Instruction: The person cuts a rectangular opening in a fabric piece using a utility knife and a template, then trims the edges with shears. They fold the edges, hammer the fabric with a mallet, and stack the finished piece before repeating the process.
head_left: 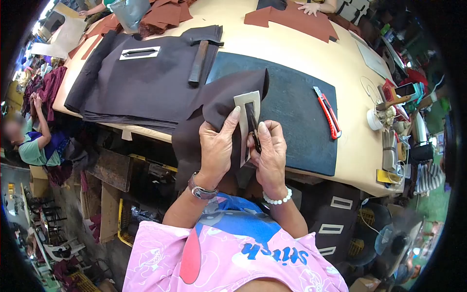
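Note:
My left hand (217, 148), with a watch at its wrist, grips a dark brown leather-like sheet (187, 143) beside a white rectangular backing (244, 100) that has a long slot in it. Its thumb presses on the backing's left edge. My right hand (272, 153), wearing a beaded bracelet, pinches a narrow dark strip (252, 117) lying along the slot; I cannot tell whether it is a zipper or a folded edge. The upper part of the sheet is folded over a dark cutting mat (292, 97).
A red utility knife (329, 114) lies on the mat. At the left, a hammer (198, 63) rests on stacked dark sheets (141, 87), near another slotted white piece (139, 53). Rust-coloured pieces (292, 22) lie across the table by another person's hand (309, 8). A white cup (374, 119) stands at the right.

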The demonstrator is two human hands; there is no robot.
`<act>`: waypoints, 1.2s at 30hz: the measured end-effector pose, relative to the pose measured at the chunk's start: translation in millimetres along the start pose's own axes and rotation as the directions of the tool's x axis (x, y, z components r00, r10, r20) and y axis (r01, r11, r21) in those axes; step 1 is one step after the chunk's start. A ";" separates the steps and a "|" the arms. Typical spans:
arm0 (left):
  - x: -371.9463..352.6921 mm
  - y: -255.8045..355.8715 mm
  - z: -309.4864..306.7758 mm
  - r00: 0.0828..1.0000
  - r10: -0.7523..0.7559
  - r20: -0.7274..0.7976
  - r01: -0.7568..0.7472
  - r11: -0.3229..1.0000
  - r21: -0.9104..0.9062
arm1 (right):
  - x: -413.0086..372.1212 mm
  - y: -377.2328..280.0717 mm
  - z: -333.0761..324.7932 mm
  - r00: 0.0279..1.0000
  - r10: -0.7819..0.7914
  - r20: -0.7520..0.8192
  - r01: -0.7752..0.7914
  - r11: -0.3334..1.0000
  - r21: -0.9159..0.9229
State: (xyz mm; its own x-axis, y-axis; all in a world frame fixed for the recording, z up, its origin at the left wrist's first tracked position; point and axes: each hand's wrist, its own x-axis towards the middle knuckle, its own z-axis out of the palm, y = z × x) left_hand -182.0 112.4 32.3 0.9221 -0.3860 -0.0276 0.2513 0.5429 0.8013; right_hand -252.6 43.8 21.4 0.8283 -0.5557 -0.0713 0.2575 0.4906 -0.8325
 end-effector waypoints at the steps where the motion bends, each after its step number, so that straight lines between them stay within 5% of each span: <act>1: -0.1 0.0 0.2 1.000 -0.001 0.006 0.001 1.000 -0.004 | -0.2 -0.1 0.4 1.000 -0.001 -0.003 0.001 1.000 0.003; 11: 1.2 3.2 -3.2 1.000 -0.012 0.021 0.011 0.999 0.036 | -5.4 -8.2 -1.2 0.995 0.094 -0.026 -0.095 0.995 -0.013; 28: -8.0 10.8 -4.9 0.991 0.025 0.130 -0.058 0.963 0.264 | -4.5 -12.9 -7.8 0.999 0.045 -0.017 -0.045 0.999 -0.018; 36: -3.7 18.2 7.8 0.991 -0.021 0.130 -0.006 0.980 0.199 | -10.0 -7.7 -2.9 0.998 -0.031 -0.045 0.028 0.997 -0.070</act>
State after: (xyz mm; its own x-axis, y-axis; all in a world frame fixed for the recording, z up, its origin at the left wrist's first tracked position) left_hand -183.1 117.9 51.6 0.8707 -0.4906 0.0335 0.1827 0.3860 0.9042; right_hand -264.4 43.7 26.9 0.7963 -0.6008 -0.0700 0.2453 0.4266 -0.8705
